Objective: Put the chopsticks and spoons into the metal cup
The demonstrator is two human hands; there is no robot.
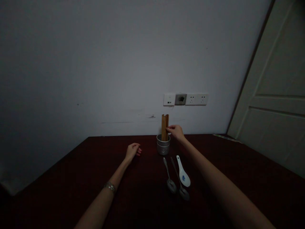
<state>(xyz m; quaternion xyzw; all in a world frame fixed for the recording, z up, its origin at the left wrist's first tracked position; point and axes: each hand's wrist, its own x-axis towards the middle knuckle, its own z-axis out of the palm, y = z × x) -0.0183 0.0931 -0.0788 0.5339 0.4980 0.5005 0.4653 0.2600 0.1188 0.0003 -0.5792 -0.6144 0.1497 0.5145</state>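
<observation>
A bundle of wooden chopsticks (164,125) stands upright in a silver metal holder (163,148) near the back of the table. My right hand (175,131) reaches in from the right, thumb and fingers pinched on the upper part of the chopsticks. To the left of the holder, my left hand (132,152) rests on the tabletop with loosely curled fingers and nothing visible in them. In front of the holder lie a metal spoon (171,186), a second long-handled metal spoon (184,193) and a white ceramic spoon (184,177) with a blue mark.
The dark red table (95,159) meets a pale wall, where a row of sockets and a switch (186,99) sits above its back edge. A thin flat strip (227,138) lies at the back right. Beyond it stands a panelled door (274,95). The light is dim.
</observation>
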